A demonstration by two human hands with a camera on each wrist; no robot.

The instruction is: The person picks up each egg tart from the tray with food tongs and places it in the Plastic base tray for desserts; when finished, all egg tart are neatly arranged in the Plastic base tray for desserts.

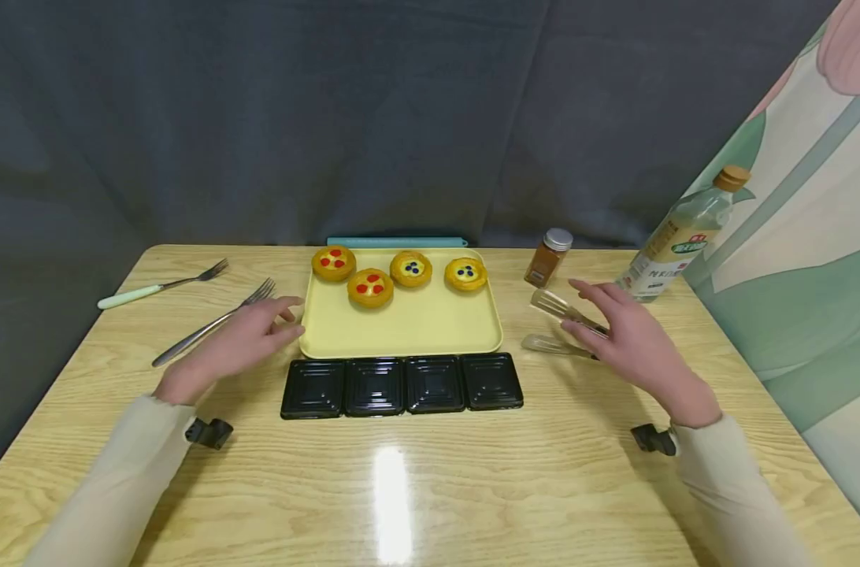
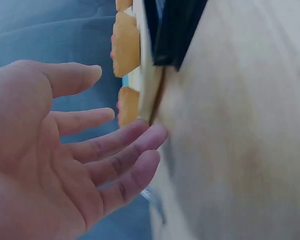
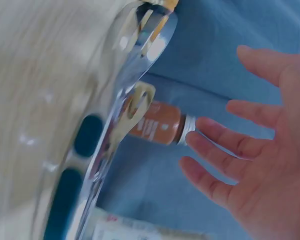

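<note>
My left hand (image 1: 242, 335) hovers by the left edge of a pale yellow tray (image 1: 402, 331), fingers relaxed and holding nothing. Below it lies a metal fork (image 1: 196, 335), partly covered by the hand in the head view. On the tray sit two egg tarts with red toppings (image 1: 370, 288) and two with blue toppings (image 1: 465, 273). Over metal tongs (image 1: 554, 344) on the right side, my right hand (image 1: 635, 339) is spread with nothing in its grasp. The right wrist view shows the tongs' dark grip inlays (image 3: 64, 205) and the fingers apart from them.
A row of joined black square dishes (image 1: 376, 387) lies along the tray's near side. Behind the tray is a teal strip (image 1: 398, 242). A brown spice jar (image 1: 547, 258) and a tall bottle (image 1: 674, 244) stand at the back right; a green-handled fork (image 1: 164, 287) lies far left.
</note>
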